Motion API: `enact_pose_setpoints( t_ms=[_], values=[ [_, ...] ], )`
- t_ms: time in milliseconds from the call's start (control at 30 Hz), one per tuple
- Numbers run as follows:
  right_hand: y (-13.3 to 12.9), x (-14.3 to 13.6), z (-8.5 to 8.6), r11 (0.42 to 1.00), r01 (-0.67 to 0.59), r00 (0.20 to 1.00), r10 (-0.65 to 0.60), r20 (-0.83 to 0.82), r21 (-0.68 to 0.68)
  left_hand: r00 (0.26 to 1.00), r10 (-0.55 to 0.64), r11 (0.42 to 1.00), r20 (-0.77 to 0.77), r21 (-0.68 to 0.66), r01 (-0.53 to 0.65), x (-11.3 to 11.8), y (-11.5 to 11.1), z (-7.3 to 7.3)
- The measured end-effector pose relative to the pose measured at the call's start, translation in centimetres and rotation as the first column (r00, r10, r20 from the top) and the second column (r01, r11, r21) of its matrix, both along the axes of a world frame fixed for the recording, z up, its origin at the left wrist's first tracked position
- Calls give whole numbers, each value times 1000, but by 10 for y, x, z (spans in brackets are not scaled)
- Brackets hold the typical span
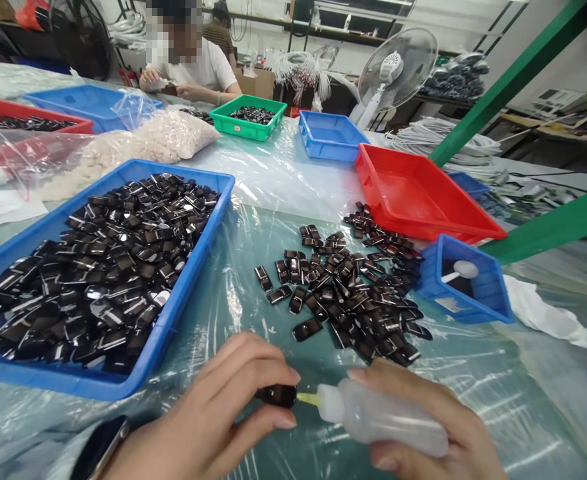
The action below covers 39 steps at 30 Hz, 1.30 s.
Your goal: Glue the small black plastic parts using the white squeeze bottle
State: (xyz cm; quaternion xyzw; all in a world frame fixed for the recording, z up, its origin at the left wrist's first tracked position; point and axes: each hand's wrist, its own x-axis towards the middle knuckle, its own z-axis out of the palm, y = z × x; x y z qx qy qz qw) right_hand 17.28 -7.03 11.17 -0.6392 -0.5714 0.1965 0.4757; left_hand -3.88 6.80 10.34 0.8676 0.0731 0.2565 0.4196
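Left fingers (258, 371) were narrow, pinching a glossy black piece (279, 395) between thumb and fingertips. Right fingers (398, 385) were wrapped around a translucent squeeze bottle (388, 417), lying nearly level; its yellow tip (307, 398) pointed left at the end of the piece, touching or almost, can't tell which. Dark watch (104, 450) sat on the left wrist. Just beyond both sets of fingers, a loose pile of similar pieces (326, 303) lay on the plastic-covered desk (238, 293). Left of the fingers: large blue tray (186, 300), full of black pieces. Right of the pile: small blue bin (466, 310) with a pale round-ended tool (466, 269) inside. Behind the pile, red tray (413, 193). Farther off, blue tray with raised walls (331, 147), and green tray (246, 130) holding small dark parts. Across the desk, a person in a white top (216, 73) had both hands raised near the desk edge.
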Motion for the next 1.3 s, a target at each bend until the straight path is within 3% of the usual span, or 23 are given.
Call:
enact_pose_setpoints(
  t_ms=[267,500,633,833,1033,1167,1300],
  values=[
    [2,-1,10,997,38,999,-40,-19,-73,1000,18,1000,13,0,-18,2,-1,-1],
    [-7,0,3,987,125,985,-112,132,-101,1000,15,1000,7,13,-15,1,-1,-1],
    [-10,1,3,980,164,979,-149,139,-108,998,53,999,21,-9,-53,0,-2,-2],
    [0,-1,6,996,47,999,-47,-5,-70,994,74,997,-77,26,-72,3,-1,3],
    [2,-1,1,1000,-4,999,4,39,2,992,97,987,-80,133,-86,4,1,3],
    [1,-1,0,999,9,999,-11,52,42,973,125,991,-192,63,-115,0,-2,2],
    [-1,3,0,998,-62,995,61,75,18,971,103,995,-215,10,-103,-2,-7,2]
  ],
)
